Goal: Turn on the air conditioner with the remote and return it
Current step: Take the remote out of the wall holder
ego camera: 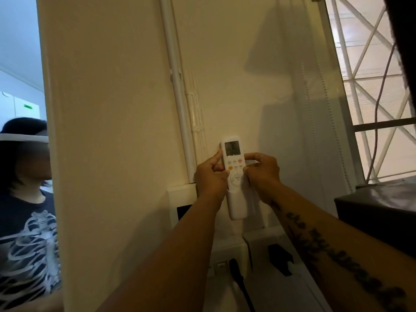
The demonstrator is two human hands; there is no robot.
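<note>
A white air-conditioner remote (233, 158) with a small grey screen and coloured buttons stands upright against the cream wall, its lower part sitting in a white wall holder (236, 206). My left hand (210, 179) grips the remote's left edge, thumb near the screen. My right hand (262, 174) grips its right edge, with the index finger at the red button. The air conditioner itself is not in view.
A white pipe cover (180, 91) runs down the wall left of the remote. Below are wall sockets with a black plug and cable (238, 278). A dark box (380, 212) stands at the right under a grilled window (369, 64). Another person (24, 199) stands at the far left.
</note>
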